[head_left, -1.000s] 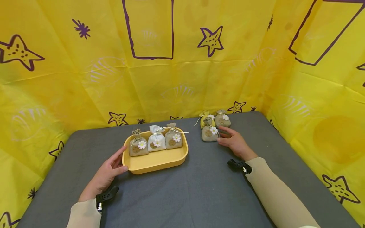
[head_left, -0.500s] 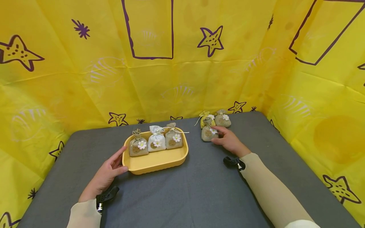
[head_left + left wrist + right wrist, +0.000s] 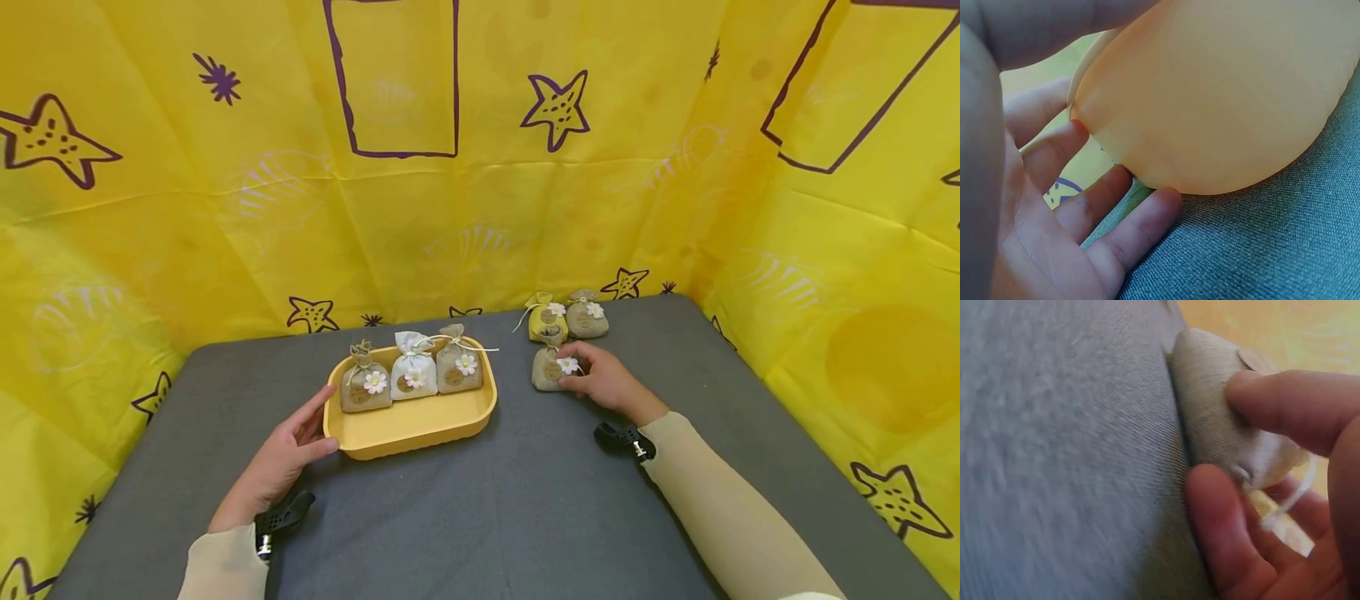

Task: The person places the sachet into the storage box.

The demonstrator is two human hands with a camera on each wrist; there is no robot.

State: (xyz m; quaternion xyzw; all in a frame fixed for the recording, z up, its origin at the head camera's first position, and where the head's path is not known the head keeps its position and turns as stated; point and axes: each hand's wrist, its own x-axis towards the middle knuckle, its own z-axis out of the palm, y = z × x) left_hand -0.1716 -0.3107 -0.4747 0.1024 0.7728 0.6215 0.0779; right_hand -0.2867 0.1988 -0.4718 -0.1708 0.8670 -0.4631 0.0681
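Observation:
A grey-beige cloth sachet (image 3: 547, 372) with a white flower and a round tag is pinched by my right hand (image 3: 611, 385), thumb and fingers on its right side. In the right wrist view the sachet (image 3: 1210, 394) sits between thumb and fingertips, close over the grey cloth. My left hand (image 3: 272, 462) rests at the left end of a yellow tray (image 3: 405, 427), its fingers spread with the tips on the outer wall (image 3: 1210, 125). Standing in a row along the tray's back are a brown sachet (image 3: 358, 392), a white sachet (image 3: 408, 367) and a beige sachet (image 3: 453, 375).
A yellow sachet (image 3: 542, 323) and another beige sachet (image 3: 583, 321) stand behind the pinched one, near the table's back edge. Grey cloth (image 3: 480, 517) covers the table. Yellow patterned fabric (image 3: 480, 208) hangs at the back and sides.
My right hand has reached left to the front sachet, taken hold of it and drawn it slightly toward me, away from the two behind. The left hand and the tray have stayed put.

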